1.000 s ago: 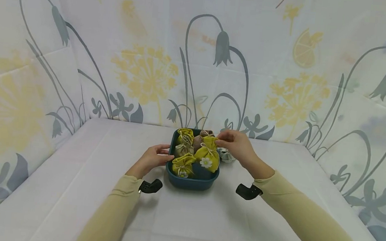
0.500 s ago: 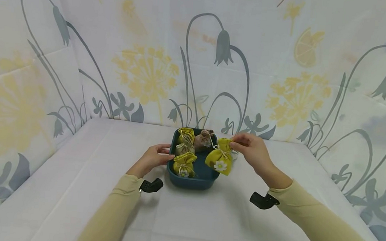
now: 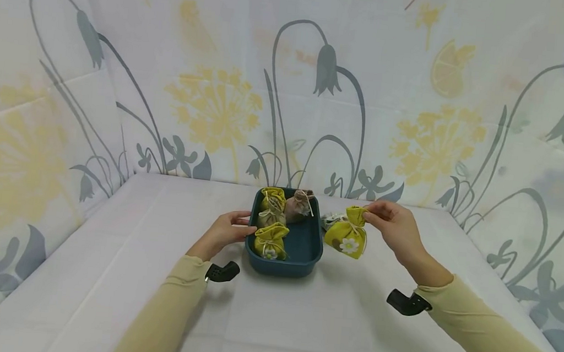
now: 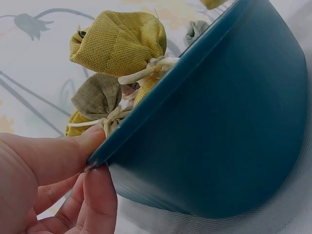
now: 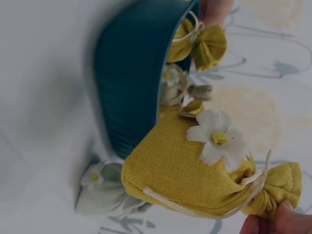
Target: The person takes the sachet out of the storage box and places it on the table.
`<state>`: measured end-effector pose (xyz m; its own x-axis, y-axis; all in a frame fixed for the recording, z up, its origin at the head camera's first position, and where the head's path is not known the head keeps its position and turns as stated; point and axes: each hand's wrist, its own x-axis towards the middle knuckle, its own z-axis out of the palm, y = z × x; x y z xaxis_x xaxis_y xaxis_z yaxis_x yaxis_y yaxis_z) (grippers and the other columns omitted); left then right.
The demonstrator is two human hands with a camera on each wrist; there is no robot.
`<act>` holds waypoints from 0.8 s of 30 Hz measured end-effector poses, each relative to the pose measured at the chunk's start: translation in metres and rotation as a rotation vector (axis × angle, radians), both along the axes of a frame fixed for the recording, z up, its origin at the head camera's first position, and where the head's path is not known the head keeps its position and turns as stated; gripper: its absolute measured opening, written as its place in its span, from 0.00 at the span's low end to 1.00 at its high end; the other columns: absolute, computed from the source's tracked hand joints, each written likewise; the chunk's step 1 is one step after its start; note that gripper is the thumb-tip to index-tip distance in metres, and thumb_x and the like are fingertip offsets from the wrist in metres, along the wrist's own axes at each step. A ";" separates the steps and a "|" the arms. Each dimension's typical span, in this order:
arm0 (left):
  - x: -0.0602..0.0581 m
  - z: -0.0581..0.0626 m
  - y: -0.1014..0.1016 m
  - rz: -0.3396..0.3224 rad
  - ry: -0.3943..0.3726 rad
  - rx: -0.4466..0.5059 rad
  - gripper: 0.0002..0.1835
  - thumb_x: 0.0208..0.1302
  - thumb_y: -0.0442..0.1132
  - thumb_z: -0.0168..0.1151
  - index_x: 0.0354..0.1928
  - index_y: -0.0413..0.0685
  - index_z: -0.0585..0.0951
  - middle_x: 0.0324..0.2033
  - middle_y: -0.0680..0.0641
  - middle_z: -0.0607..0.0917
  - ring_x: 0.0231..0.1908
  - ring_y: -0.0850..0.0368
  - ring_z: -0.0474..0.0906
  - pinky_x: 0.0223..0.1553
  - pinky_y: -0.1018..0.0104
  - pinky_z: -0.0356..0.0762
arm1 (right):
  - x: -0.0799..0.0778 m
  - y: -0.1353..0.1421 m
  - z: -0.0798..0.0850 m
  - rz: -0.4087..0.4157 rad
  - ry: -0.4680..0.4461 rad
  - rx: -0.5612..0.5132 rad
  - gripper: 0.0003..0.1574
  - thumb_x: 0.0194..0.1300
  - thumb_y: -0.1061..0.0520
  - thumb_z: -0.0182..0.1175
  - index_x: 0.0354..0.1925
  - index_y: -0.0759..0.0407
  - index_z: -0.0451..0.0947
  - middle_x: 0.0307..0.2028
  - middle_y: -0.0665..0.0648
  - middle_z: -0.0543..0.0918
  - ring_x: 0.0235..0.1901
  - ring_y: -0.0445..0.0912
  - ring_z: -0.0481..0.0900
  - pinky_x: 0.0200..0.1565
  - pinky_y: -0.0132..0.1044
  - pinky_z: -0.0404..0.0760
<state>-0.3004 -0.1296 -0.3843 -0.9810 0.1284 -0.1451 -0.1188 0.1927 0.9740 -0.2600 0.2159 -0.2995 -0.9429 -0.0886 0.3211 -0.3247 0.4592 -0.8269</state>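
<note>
My right hand pinches the gathered top of a yellow drawstring pouch with a white cloth flower. The pouch hangs just right of a dark blue plastic basin. In the left wrist view my left hand grips the basin's rim between thumb and fingers. Inside, along the left side, sit a yellow pouch in front, a grey-green pouch behind it and another yellow pouch at the back. A brownish pouch occupies the back right corner.
A pale grey-green pouch with a white flower lies on the white cloth outside the basin, partly behind the held pouch in the head view. A patterned curtain rises behind the table.
The right hand has lifted the yellow pouch out of the basin's right side and carried it rightward past the rim. My left hand stays at the basin's left side.
</note>
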 end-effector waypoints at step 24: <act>0.001 0.003 0.000 0.022 -0.022 -0.038 0.32 0.59 0.36 0.65 0.66 0.44 0.66 0.57 0.37 0.71 0.47 0.47 0.77 0.49 0.58 0.76 | -0.052 0.059 -0.037 -0.143 0.047 0.023 0.12 0.66 0.63 0.56 0.42 0.73 0.72 0.31 0.43 0.79 0.32 0.28 0.73 0.37 0.22 0.71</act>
<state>-0.2991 -0.1298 -0.3810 -0.9800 0.1013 -0.1711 -0.1448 0.2268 0.9631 -0.3120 0.2744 -0.3360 -0.9302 0.0380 0.3651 -0.2930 0.5220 -0.8010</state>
